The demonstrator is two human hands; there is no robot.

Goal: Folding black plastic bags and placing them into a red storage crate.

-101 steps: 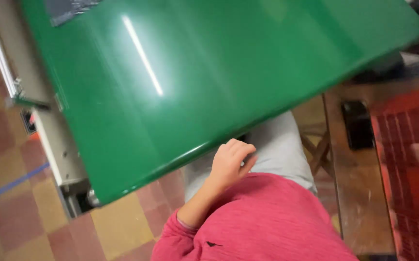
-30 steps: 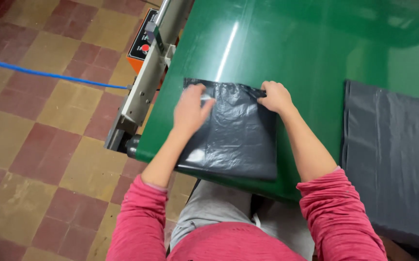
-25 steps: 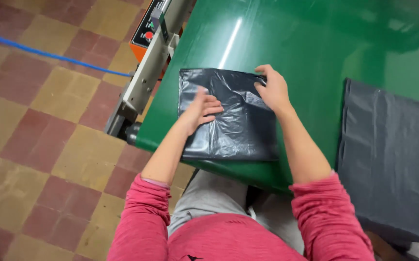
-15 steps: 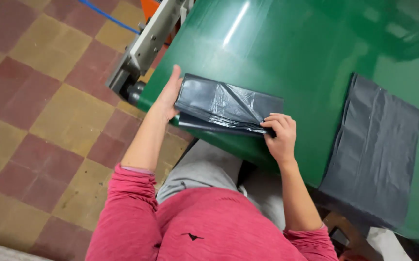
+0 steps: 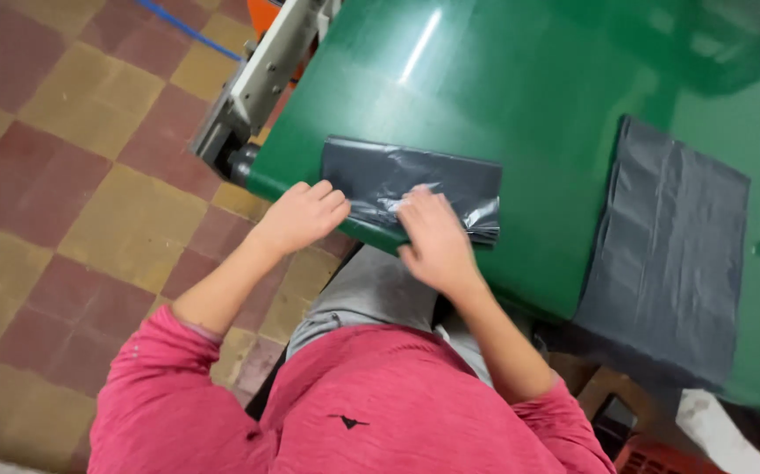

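A dark grey plastic bag [image 5: 415, 175], folded in half into a narrow strip, lies near the front edge of the green belt [image 5: 503, 96]. My left hand [image 5: 303, 215] rests with curled fingers at the strip's lower left corner, on the belt's edge. My right hand [image 5: 433, 233] lies flat on the strip's front middle, pressing it down. Both arms wear pink sleeves.
A stack of flat dark grey bags [image 5: 670, 254] lies on the belt to the right. The machine's metal frame with a roller [image 5: 253, 96] runs along the left side. Red and yellow floor tiles [image 5: 73, 167] spread to the left. A red crate corner [image 5: 661, 456] shows below right.
The bag, spread open a second ago, has been folded in half toward me. My right hand has moved from its far corner onto the folded strip; my left has slid to the left end.
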